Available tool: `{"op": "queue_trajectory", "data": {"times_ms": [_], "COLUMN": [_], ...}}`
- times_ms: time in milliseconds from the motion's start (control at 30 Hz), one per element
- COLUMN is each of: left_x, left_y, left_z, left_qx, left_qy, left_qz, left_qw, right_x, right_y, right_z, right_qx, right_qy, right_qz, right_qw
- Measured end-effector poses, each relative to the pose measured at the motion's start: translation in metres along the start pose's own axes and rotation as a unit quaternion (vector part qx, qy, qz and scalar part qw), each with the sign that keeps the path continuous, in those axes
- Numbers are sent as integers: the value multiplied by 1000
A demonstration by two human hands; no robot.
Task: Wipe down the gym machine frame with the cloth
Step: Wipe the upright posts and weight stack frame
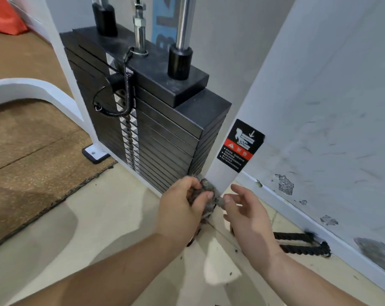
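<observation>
The white upright post of the gym machine frame [220, 173] stands beside a black weight stack [156, 129] and carries a black and red warning sticker [240, 145]. My left hand [182, 208] grips a bunched grey cloth [206, 191] and holds it against the foot of the post, near the floor. My right hand [246, 210] hovers just right of the cloth, fingers loosely spread, fingertips near the cloth's edge; contact cannot be told.
A scuffed white wall [330, 107] with a skirting board runs along the right. A black rope [302, 244] lies on the floor by the wall. Brown rubber matting [32, 151] covers the left; beige tiles [99, 217] lie under my arms. A curved white frame bar [32, 89] sits at left.
</observation>
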State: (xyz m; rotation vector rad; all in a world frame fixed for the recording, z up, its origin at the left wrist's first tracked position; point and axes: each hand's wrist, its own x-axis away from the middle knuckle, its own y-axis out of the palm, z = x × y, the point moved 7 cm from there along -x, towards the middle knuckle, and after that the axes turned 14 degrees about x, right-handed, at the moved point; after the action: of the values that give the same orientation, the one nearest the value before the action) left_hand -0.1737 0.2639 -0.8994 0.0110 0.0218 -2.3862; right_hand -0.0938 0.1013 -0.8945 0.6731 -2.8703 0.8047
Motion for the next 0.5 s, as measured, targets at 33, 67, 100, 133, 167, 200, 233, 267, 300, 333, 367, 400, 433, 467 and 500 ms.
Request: {"op": "queue_trajectory", "data": {"times_ms": [33, 67, 100, 133, 167, 200, 233, 267, 300, 333, 367, 400, 433, 467, 500], "left_x": [0, 0, 0, 2, 4, 6, 8, 9, 11, 13, 14, 14, 13, 12, 10], "left_y": [2, 3, 5, 7, 7, 7, 7, 6, 6, 5, 4, 3, 3, 3, 4], "left_z": [1, 7, 18, 32, 47, 60, 71, 76, 75, 71, 65, 59, 56, 57, 62], "left_qx": [0, -6, -10, 5, 35, 72, 105, 129, 142, 143, 132, 120, 116, 120, 129], "left_qy": [-16, -14, -2, 15, 33, 45, 52, 47, 33, 14, -11, -35, -55, -65, -61], "left_qz": [-6, -8, -10, -11, -9, -8, -9, -15, -22, -25, -27, -29, -29, -30, -33], "left_qw": [1000, 1000, 1000, 1000, 999, 996, 993, 990, 989, 989, 991, 992, 991, 990, 989], "right_x": [4, 9, 13, 18, 22, 26, 29, 32, 36, 39, 40, 42, 42, 42, 42], "right_y": [-1, -2, -3, -6, -10, -16, -22, -27, -31, -33, -34, -35, -37, -38, -41], "right_z": [-9, -17, -27, -37, -48, -60, -71, -83, -92, -100, -107, -114, -119, -124, -127], "right_qx": [-1, -7, -21, -41, -61, -76, -89, -102, -107, -104, -94, -85, -73, -60, -46], "right_qy": [-4, -5, -3, 4, 7, 4, -2, -8, -11, -11, -8, -4, -2, -1, -3], "right_qz": [15, 30, 45, 62, 80, 103, 129, 152, 169, 179, 184, 189, 191, 191, 191], "right_qw": [1000, 1000, 999, 997, 995, 992, 988, 983, 980, 978, 978, 978, 979, 980, 980]}}
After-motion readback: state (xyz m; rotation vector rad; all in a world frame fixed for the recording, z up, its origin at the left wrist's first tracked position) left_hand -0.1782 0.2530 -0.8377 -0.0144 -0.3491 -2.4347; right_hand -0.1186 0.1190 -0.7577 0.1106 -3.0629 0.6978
